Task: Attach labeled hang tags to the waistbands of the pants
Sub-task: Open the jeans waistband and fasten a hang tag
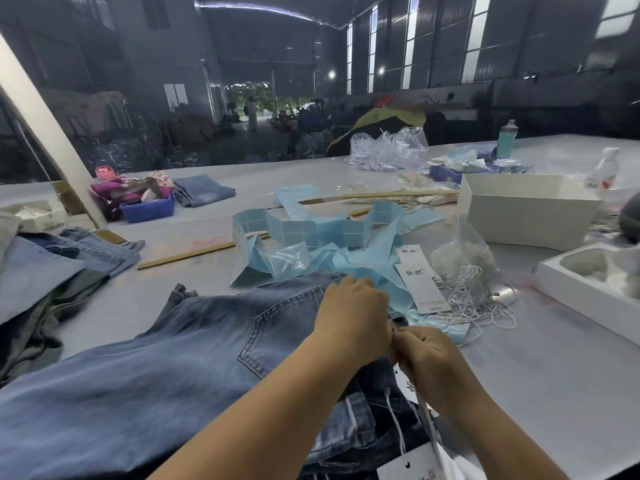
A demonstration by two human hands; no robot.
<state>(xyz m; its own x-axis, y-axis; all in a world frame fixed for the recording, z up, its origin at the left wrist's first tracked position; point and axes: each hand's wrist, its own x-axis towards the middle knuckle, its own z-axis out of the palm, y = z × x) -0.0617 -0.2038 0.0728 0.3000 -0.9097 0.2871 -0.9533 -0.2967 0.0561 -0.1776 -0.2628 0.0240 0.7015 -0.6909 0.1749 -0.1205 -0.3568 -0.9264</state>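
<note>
Blue jeans lie spread on the grey table, back pocket up, with the waistband under my hands. My left hand is curled over the waistband. Touching it, my right hand pinches a thin white string at the same spot. A white hang tag with its string lies on darker jeans below my right wrist. More white hang tags lie just beyond my hands, beside a tangle of white strings.
Crumpled blue label-backing strips cover the table's middle. A wooden ruler lies to the left. White boxes stand at right. Folded jeans are stacked at left. A blue bin is farther back.
</note>
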